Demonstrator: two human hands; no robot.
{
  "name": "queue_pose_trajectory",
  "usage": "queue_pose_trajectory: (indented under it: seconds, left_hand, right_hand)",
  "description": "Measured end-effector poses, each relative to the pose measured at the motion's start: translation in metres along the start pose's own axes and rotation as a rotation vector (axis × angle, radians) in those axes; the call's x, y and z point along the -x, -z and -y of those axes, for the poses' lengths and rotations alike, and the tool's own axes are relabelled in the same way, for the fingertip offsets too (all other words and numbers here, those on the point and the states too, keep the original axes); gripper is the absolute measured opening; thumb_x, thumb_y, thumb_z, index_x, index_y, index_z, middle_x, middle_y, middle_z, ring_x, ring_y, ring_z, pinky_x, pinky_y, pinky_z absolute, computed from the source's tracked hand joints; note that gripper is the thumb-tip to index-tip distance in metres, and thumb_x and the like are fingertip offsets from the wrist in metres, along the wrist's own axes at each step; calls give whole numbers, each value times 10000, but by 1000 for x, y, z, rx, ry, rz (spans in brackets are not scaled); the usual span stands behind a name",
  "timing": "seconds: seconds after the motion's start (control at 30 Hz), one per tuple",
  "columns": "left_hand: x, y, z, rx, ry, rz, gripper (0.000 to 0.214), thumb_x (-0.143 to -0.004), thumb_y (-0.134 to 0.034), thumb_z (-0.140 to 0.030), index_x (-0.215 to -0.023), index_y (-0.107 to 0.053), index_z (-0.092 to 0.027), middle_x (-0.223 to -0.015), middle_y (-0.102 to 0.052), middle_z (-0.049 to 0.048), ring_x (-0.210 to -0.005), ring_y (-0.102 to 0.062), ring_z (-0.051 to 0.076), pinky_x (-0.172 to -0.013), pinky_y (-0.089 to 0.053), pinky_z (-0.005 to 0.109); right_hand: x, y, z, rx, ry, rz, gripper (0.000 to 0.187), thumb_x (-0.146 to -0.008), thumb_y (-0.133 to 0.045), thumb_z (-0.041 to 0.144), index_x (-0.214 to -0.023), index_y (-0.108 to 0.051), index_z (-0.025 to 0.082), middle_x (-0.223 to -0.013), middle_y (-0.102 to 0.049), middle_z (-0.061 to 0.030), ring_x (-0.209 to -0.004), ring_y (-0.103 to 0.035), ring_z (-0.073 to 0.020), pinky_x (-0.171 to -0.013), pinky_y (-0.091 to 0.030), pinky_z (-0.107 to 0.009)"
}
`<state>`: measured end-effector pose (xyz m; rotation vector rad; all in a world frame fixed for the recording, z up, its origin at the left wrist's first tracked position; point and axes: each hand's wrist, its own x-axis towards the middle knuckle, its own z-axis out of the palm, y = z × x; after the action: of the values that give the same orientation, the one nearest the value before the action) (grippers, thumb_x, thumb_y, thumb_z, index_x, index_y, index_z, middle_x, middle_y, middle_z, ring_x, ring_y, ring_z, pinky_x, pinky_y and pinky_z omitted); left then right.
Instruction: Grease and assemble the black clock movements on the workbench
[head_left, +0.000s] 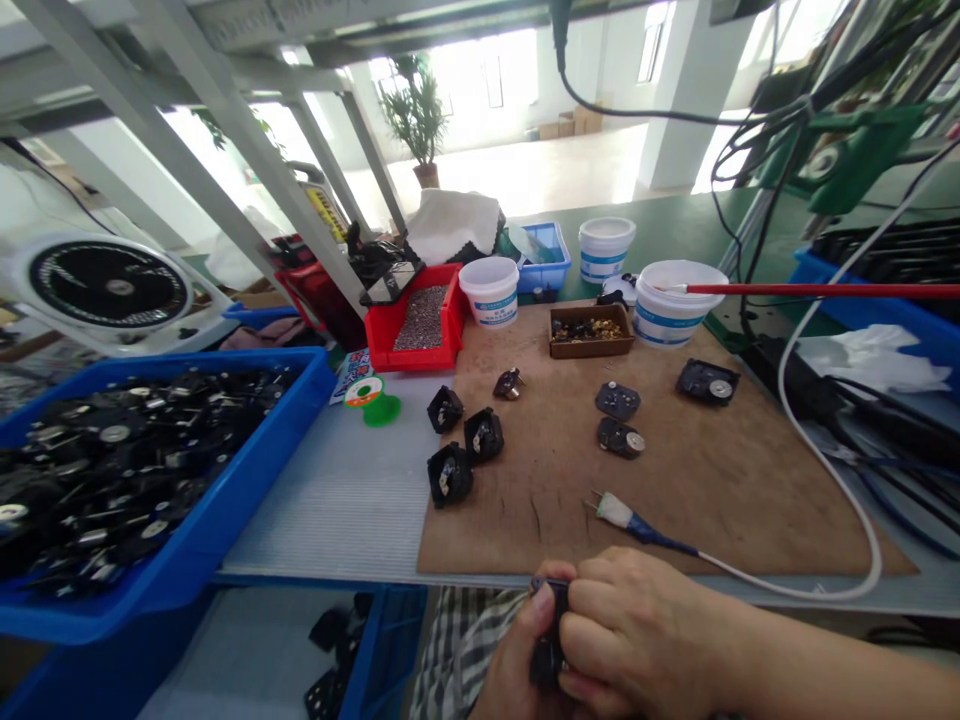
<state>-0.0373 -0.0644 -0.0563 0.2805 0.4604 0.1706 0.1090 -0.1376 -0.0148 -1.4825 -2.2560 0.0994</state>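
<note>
Both my hands meet at the bottom of the view, below the bench edge. My left hand (517,655) and my right hand (637,630) are closed together on one small black part (550,620), mostly hidden by the fingers. On the brown mat (712,480) lie three black housings (465,445), two round black parts (619,420), another black part (707,381) and a blue-handled tool (637,522) on a white cable.
A blue bin (247,480) full of black parts stands at the left. A red tray (420,320), white tubs (491,290), a brown box of brass bits (589,330) and a green solder spool (371,397) sit behind. Cables and a blue bin (862,300) crowd the right.
</note>
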Motion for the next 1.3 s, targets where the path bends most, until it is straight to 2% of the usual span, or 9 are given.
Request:
queue_pose_trajectory:
  seconds: [0.13, 0.27, 0.37, 0.5, 0.57, 0.7, 0.9, 1.1, 1.3]
  left_hand:
    - [-1, -6, 3, 124, 68, 40, 292, -883, -545, -491, -988, -643, -237, -765, -664, 11, -469, -579, 103, -437, -399, 185]
    - [-3, -8, 6, 185, 78, 81, 296, -884, -543, -493, -933, -642, -219, -786, -683, 35, -460, -590, 105, -384, -380, 159]
    - [-9, -1, 12, 226, 57, 140, 339, -859, -555, -534, -918, -644, -213, -694, -671, 31, -370, -543, 103, -311, -328, 157]
    - [-17, 12, 21, 244, 58, 110, 433, -805, -556, -629, -954, -633, -230, -625, -663, 27, -320, -521, 125, -271, -276, 164]
    - [-15, 14, 21, 223, 102, 94, 493, -785, -553, -666, -964, -633, -214, -597, -659, 39, -329, -531, 130, -287, -288, 161]
    - [-5, 6, 10, 202, 148, 50, 531, -794, -579, -636, -813, -642, -110, -613, -646, 65, -476, -597, 125, -418, -382, 163]
    - [-1, -5, 0, 63, -65, -60, 385, -799, -651, -518, -888, -660, -143, -828, -673, 46, -794, -647, 198, -702, -479, 243]
    - [3, -7, 0, 174, 47, -39, 416, -801, -612, -576, -939, -658, -186, -776, -647, 26, -628, -608, 153, -530, -413, 207]
    - [0, -9, 3, 81, -109, -35, 441, -818, -592, -570, -899, -687, -146, -824, -658, 54, -807, -618, 195, -705, -454, 237]
  right_hand:
    - [-6, 7, 3, 47, 49, -10, 199, -959, -424, 278, -780, -461, 198, -699, -501, 8, -626, -451, -178, -543, -258, -322]
    - [-8, 7, 4, -21, -44, -69, 369, -1029, -247, 298, -728, -428, 186, -700, -502, 9, -611, -442, -152, -568, -288, -314]
    - [-8, 7, 5, 23, -16, -68, 383, -1035, -236, 288, -727, -438, 183, -690, -500, 7, -601, -430, -161, -571, -275, -322]
    - [-9, 8, 7, 136, 36, -48, 368, -1029, -255, 252, -722, -446, 181, -652, -472, 6, -569, -394, -174, -549, -213, -337]
    - [-10, 8, 8, 111, 5, -49, 381, -1037, -236, 267, -728, -441, 181, -670, -486, 3, -582, -403, -172, -561, -236, -332]
    - [-12, 8, 9, -4, -80, -32, 428, -1053, -181, 336, -751, -440, 181, -742, -528, 4, -619, -435, -154, -596, -297, -309]
    - [-14, 8, 10, 213, 74, -212, 416, -1032, -279, 272, -679, -469, 164, -613, -458, 0, -553, -402, -159, -541, -209, -322]
    - [-12, 7, 9, 132, 24, -211, 448, -1044, -243, 307, -680, -459, 162, -627, -470, -4, -543, -381, -151, -534, -212, -317]
    - [-15, 12, 9, 90, 20, -215, 487, -1049, -232, 332, -667, -478, 160, -615, -469, -12, -535, -386, -149, -528, -222, -312]
